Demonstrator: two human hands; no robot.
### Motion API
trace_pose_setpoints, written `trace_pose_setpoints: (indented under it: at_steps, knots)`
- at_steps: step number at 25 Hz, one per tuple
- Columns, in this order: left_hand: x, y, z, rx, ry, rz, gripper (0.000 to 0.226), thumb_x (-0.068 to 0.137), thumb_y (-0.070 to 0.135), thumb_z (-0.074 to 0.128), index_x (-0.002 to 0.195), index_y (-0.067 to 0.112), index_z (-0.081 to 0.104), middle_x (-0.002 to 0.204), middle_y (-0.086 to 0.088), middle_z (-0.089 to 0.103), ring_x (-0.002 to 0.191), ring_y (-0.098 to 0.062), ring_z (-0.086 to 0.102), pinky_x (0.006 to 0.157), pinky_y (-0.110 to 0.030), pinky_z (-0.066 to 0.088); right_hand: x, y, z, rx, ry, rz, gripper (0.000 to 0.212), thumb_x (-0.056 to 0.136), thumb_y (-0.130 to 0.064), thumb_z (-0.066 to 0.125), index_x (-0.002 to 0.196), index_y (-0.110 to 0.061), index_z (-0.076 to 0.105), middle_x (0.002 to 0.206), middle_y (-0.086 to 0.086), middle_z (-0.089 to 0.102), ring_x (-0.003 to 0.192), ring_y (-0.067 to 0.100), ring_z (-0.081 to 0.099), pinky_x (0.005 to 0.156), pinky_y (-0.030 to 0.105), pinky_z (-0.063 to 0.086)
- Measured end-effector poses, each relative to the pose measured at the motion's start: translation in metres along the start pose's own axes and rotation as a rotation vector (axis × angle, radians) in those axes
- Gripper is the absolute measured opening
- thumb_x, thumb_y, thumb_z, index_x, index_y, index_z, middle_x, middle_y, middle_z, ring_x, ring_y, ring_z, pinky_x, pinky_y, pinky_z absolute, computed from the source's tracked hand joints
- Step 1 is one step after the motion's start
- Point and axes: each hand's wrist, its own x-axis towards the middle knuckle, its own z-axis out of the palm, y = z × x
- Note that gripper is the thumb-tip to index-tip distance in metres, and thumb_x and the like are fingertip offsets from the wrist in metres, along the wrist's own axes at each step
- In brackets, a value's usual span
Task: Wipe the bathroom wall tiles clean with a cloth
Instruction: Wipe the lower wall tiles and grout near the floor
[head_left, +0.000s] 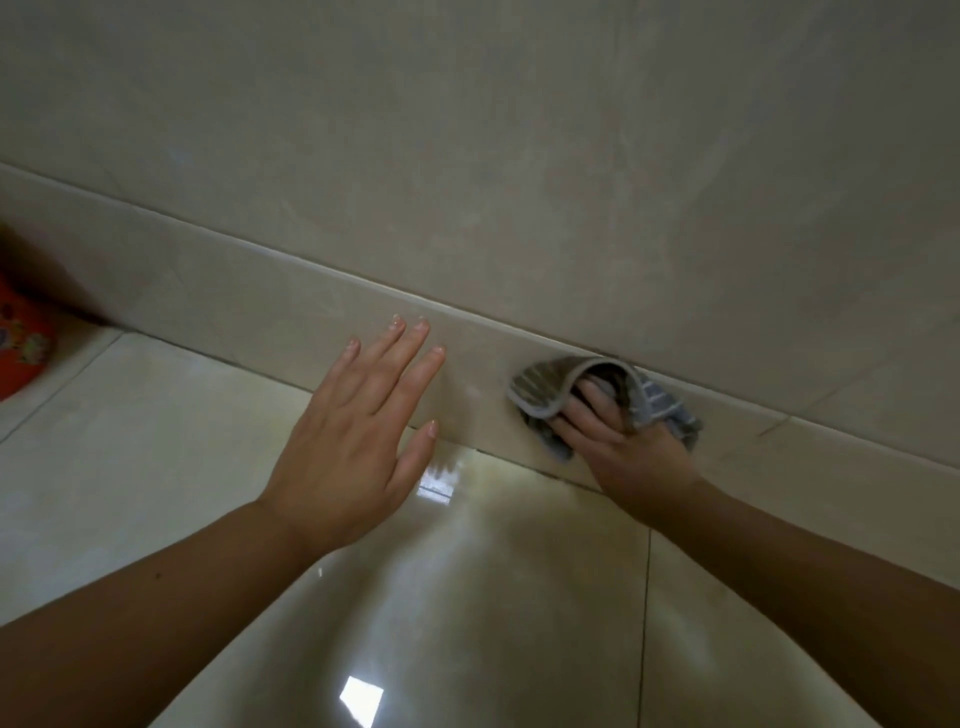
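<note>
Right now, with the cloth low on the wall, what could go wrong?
The striped cloth is bunched around the right hand, so bare fingers may rub the skirting tile, leaving patches. The glossy floor tiles might be wet; the open left hand could slip if it braces there.

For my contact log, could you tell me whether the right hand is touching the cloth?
Touching. The head view shows the right hand holding the cloth, its fingers tucked under the folded fabric.

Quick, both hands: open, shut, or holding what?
Left hand: open, fingers straight, fingertips at the skirting tile.
Right hand: holding the cloth against that tile.
</note>
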Motion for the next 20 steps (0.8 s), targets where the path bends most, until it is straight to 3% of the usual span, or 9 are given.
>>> trace_pose_setpoints:
  at_steps: [2, 4, 6, 8, 9, 12, 13, 17, 20]
  knots:
    - [0.000, 0.002, 0.002, 0.013, -0.013, 0.001, 0.059, 0.099, 0.035, 0.039, 0.152, 0.009, 0.035, 0.162, -0.009, 0.028, 0.152, -0.021, 0.017, 0.124, -0.043, 0.013, 0.028, -0.019, 0.011, 0.042, 0.004, 0.004, 0.054, 0.077, -0.012, 0.036, 0.121, -0.010, 0.067, 0.125, 0.010, 0.066, 0.120, 0.030, 0.054, 0.094, 0.047, 0.048]
    - [-0.004, 0.003, 0.012, 0.023, -0.035, 0.004, 0.059, 0.100, 0.035, 0.039, 0.152, 0.009, 0.035, 0.162, -0.010, 0.028, 0.152, -0.022, 0.017, 0.124, -0.043, 0.013, 0.044, -0.040, 0.035, 0.138, -0.089, -0.022, 0.047, 0.084, -0.013, 0.045, 0.127, -0.012, 0.063, 0.127, 0.012, 0.064, 0.103, 0.031, 0.067, 0.077, 0.044, 0.057]
    - [-0.010, 0.001, 0.021, 0.017, -0.056, 0.015, 0.058, 0.099, 0.034, 0.040, 0.151, 0.009, 0.037, 0.161, -0.010, 0.029, 0.152, -0.022, 0.018, 0.124, -0.044, 0.014, 0.028, -0.046, 0.064, 0.101, -0.264, 0.002, 0.039, 0.090, -0.032, 0.058, 0.126, -0.019, 0.063, 0.117, 0.008, 0.067, 0.087, 0.025, 0.069, 0.071, 0.035, 0.056]
    - [-0.011, 0.000, 0.026, 0.016, -0.063, 0.031, 0.057, 0.099, 0.034, 0.041, 0.151, 0.008, 0.038, 0.161, -0.010, 0.029, 0.152, -0.023, 0.020, 0.123, -0.045, 0.016, -0.001, -0.032, 0.072, 0.068, -0.255, -0.041, 0.046, 0.094, -0.062, 0.042, 0.127, -0.036, 0.060, 0.120, -0.010, 0.066, 0.104, 0.010, 0.064, 0.089, 0.029, 0.052]
    - [-0.012, -0.001, 0.028, 0.018, -0.067, 0.034, 0.057, 0.099, 0.034, 0.040, 0.150, 0.008, 0.039, 0.161, -0.010, 0.029, 0.152, -0.023, 0.020, 0.123, -0.045, 0.016, -0.018, -0.027, 0.074, 0.052, -0.257, -0.021, 0.045, 0.096, -0.063, 0.035, 0.128, -0.041, 0.056, 0.124, -0.016, 0.063, 0.112, 0.006, 0.061, 0.098, 0.029, 0.049]
    - [-0.011, 0.000, 0.029, -0.003, -0.070, 0.040, 0.058, 0.099, 0.034, 0.039, 0.151, 0.009, 0.037, 0.162, -0.009, 0.028, 0.152, -0.022, 0.018, 0.124, -0.044, 0.015, -0.048, -0.006, 0.057, 0.031, -0.283, 0.029, 0.043, 0.090, -0.015, 0.032, 0.131, -0.015, 0.045, 0.122, 0.007, 0.066, 0.112, 0.031, 0.063, 0.087, 0.051, 0.056]
    - [-0.008, 0.002, 0.029, -0.007, -0.064, 0.049, 0.058, 0.099, 0.034, 0.039, 0.151, 0.009, 0.037, 0.162, -0.009, 0.028, 0.152, -0.022, 0.018, 0.124, -0.043, 0.014, -0.047, -0.001, 0.049, 0.011, -0.182, 0.031, 0.046, 0.085, -0.009, 0.033, 0.129, -0.010, 0.047, 0.120, 0.012, 0.065, 0.114, 0.035, 0.059, 0.087, 0.053, 0.054]
    - [0.003, 0.015, 0.029, -0.028, -0.032, 0.073, 0.058, 0.099, 0.033, 0.040, 0.151, 0.008, 0.037, 0.161, -0.010, 0.028, 0.152, -0.023, 0.020, 0.124, -0.044, 0.014, -0.005, 0.002, 0.019, -0.067, 0.210, 0.101, 0.044, 0.085, -0.009, 0.048, 0.127, -0.013, 0.061, 0.128, 0.010, 0.061, 0.126, 0.031, 0.041, 0.106, 0.051, 0.031]
    - [0.003, 0.019, 0.028, -0.045, -0.027, 0.078, 0.058, 0.099, 0.033, 0.039, 0.151, 0.008, 0.037, 0.161, -0.010, 0.028, 0.152, -0.023, 0.019, 0.124, -0.044, 0.015, -0.025, 0.010, 0.023, -0.144, 0.202, 0.114, 0.047, 0.080, -0.016, 0.067, 0.127, -0.015, 0.060, 0.130, 0.009, 0.053, 0.122, 0.031, 0.042, 0.104, 0.049, 0.033]
